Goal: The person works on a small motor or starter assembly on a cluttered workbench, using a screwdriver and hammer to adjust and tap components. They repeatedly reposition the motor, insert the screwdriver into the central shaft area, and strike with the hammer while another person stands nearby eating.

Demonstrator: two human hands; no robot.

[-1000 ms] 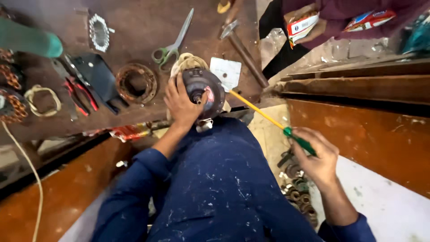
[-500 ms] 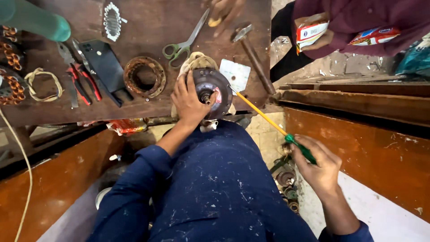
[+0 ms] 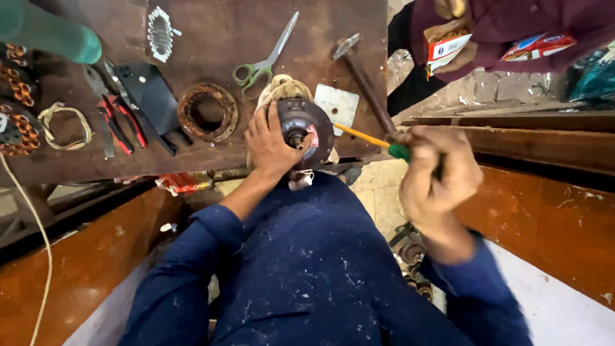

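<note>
My left hand grips the left side of a round dark motor housing held on my lap at the bench edge; a short shaft sticks out of its middle. My right hand is closed around the green handle of a screwdriver. Its yellow shank points left toward the housing, with the tip near the housing's right rim. A bundle of pale cord lies just behind the housing.
On the brown bench lie green-handled scissors, a hammer, a rusty ring, red-handled pliers, copper coils and a white plate. Another person in maroon holds packets at the top right.
My right hand has risen and come in toward the housing with the screwdriver, so less of the shank shows. My left hand stays on the housing.
</note>
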